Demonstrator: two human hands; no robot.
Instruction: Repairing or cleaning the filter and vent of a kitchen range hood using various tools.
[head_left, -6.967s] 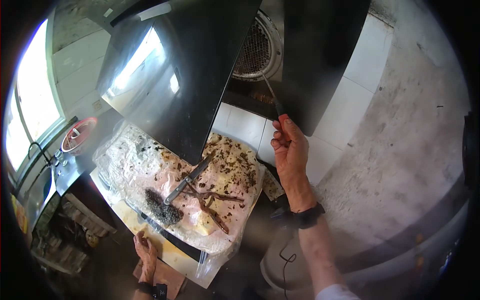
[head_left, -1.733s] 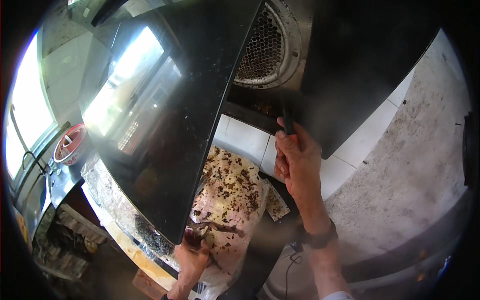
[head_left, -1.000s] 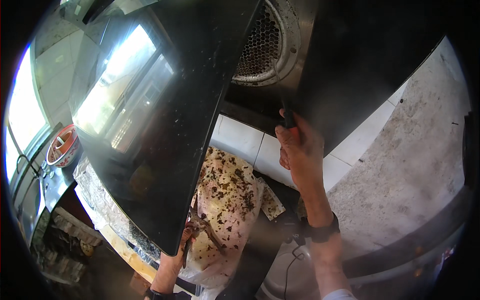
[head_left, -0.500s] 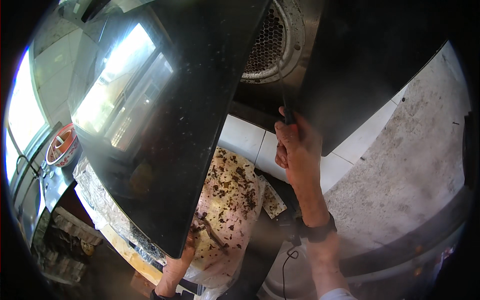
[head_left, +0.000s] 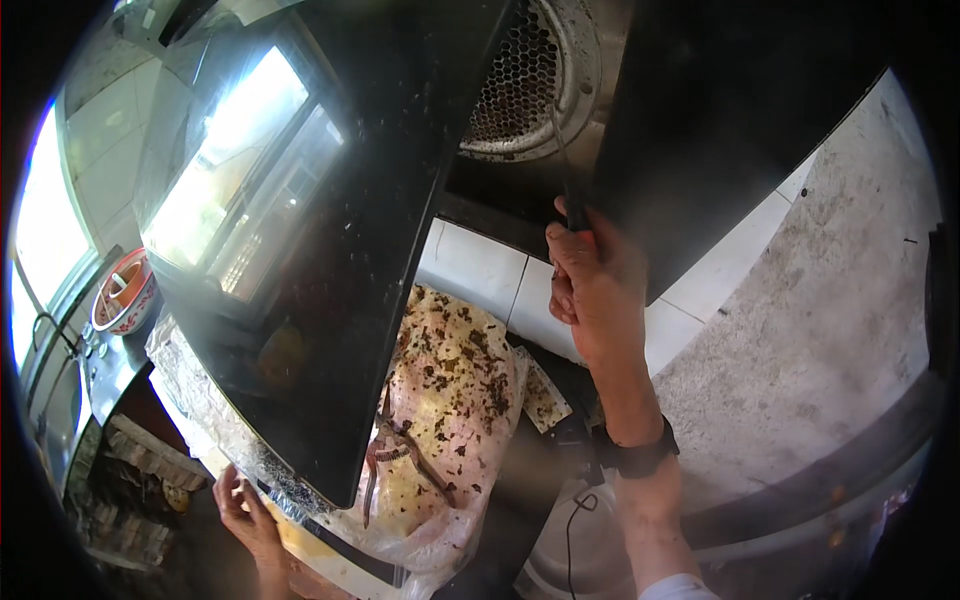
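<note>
My right hand (head_left: 597, 285) is wrapped round the black and red handle of a screwdriver (head_left: 576, 208). Its thin shaft reaches up to the rim of a round metal honeycomb filter (head_left: 515, 85) set between two dark panels. Down at the left, my left hand (head_left: 248, 518) rests with fingers apart and slightly bent at the edge of a plastic-covered surface, below the dark glossy panel (head_left: 330, 330). A pair of pliers (head_left: 405, 458) lies on a crumpled plastic sheet (head_left: 455, 375) strewn with dark greasy crumbs.
At the far left a red-patterned bowl (head_left: 128, 292) stands near a window. Another dark panel (head_left: 730, 130) slopes at the upper right, beside white tiles (head_left: 470, 262) and a stained pale surface (head_left: 810, 300). A thin black cable (head_left: 570, 540) hangs near my right forearm.
My left hand has left the lower corner of the glossy panel and moved left, uncovering the pliers. The view has shifted slightly; my right hand keeps the screwdriver at the filter's rim.
</note>
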